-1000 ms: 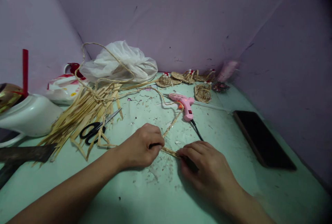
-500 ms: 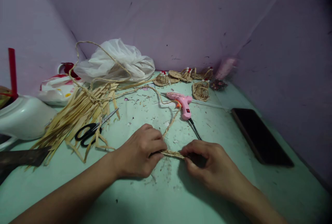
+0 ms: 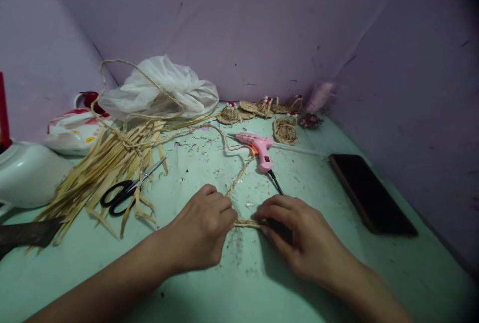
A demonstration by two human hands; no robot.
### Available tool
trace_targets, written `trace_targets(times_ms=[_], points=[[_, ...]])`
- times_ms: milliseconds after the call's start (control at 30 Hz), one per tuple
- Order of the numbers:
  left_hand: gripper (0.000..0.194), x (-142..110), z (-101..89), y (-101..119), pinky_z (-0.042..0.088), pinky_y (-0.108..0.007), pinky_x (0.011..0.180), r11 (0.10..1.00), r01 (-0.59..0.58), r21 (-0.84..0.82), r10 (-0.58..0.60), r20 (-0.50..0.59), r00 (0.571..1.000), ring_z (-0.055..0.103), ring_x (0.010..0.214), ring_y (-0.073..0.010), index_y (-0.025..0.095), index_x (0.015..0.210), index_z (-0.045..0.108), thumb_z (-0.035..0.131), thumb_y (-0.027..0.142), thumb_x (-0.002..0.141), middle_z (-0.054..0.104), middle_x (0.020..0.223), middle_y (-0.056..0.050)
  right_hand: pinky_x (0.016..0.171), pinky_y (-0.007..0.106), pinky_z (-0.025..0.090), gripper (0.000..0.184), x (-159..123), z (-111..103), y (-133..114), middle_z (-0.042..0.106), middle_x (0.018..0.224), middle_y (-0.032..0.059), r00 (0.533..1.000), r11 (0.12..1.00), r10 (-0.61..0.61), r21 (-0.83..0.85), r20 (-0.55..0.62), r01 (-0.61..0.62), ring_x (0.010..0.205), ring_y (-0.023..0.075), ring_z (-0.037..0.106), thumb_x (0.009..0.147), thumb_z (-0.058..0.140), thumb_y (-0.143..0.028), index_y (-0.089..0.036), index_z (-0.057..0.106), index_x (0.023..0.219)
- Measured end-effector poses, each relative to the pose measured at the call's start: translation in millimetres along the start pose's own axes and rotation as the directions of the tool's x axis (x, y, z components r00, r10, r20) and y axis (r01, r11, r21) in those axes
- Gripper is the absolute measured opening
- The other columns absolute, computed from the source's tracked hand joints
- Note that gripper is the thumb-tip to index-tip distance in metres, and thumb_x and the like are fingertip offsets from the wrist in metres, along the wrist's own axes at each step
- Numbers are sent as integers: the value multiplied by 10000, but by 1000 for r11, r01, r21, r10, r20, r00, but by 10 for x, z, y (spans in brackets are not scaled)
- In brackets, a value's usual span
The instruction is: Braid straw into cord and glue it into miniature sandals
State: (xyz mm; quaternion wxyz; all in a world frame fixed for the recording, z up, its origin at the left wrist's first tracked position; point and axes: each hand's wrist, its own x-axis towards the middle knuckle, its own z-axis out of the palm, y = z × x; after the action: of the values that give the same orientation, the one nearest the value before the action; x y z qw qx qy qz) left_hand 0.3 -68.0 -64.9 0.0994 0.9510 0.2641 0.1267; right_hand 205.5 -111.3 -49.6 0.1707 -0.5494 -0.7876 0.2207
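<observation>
A short doubled stretch of braided straw cord [image 3: 247, 223] runs level between my two hands, just above or on the pale green table. My left hand [image 3: 211, 223] is closed around its left end, knuckles up. Thumb and fingers of my right hand [image 3: 295, 230] pinch the other end. From my left hand the cord goes up past a pink glue gun [image 3: 258, 146], whose trigger glows orange, and loops back over a bundle of dry straw strips [image 3: 93, 173]. Black-handled scissors [image 3: 127, 190] lie on the strips' edge. Fingertips of the left hand are hidden.
Several woven straw pieces with red and white beads [image 3: 232, 113] sit by the wall. A white plastic bag [image 3: 164, 88] stands behind the straw. On the right lies a black phone [image 3: 370, 193]. A white pot [image 3: 30, 173] and a dark blade [image 3: 30, 233] are at left.
The view has shifted slightly, so the things on the table sit a little further left. My left hand has turned a bit, and both hands still grip the cord.
</observation>
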Motion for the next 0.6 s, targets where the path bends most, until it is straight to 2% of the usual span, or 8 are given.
trace_targets(times_ms=[167,300,367,433,533,600], points=[[170,8,-21,-13,361,-363,713,1000,-7,-10,7,-26,1000,466,659,-178,166,793,597,474,76,719,529,687,-47,702,306,428,183,3,-65,41,651,844,23,999,1000,14,-18,43,-13,779,182,575,806,507,-172,-247,655,885],[146,7,-32,-14,362,-369,714,1000,-4,1,4,-31,999,467,644,-176,164,757,593,482,79,714,529,672,-48,687,301,437,237,-1,-115,142,668,812,12,998,994,37,-109,55,-31,764,183,598,775,492,-102,-250,665,840],[136,8,-34,-13,361,-370,718,1000,0,3,1,-39,999,467,634,-171,164,740,590,487,80,712,529,662,-46,689,309,444,270,-8,-139,211,677,803,21,998,984,57,-171,-14,-59,772,195,611,756,469,-72,-239,670,822],[134,10,-35,-14,359,-368,717,1000,3,-2,-3,-44,999,468,626,-167,162,738,592,488,82,713,528,654,-44,672,299,458,273,-19,-156,267,687,806,35,987,985,72,-145,-143,-93,760,194,624,765,449,-88,-221,666,864],[137,19,-36,-17,359,-364,708,1000,5,-13,-6,-44,999,465,615,-164,155,732,594,480,82,716,521,640,-40,543,240,458,227,-39,-162,281,681,705,26,946,992,127,45,-298,-119,613,156,620,802,451,-171,-195,649,910],[140,24,-36,-19,360,-362,706,1000,9,-17,-10,-41,999,461,614,-164,152,725,594,475,79,716,518,638,-39,423,214,396,214,-49,-152,245,612,549,-7,920,980,181,143,-347,-139,456,127,546,825,447,-226,-186,646,895]])
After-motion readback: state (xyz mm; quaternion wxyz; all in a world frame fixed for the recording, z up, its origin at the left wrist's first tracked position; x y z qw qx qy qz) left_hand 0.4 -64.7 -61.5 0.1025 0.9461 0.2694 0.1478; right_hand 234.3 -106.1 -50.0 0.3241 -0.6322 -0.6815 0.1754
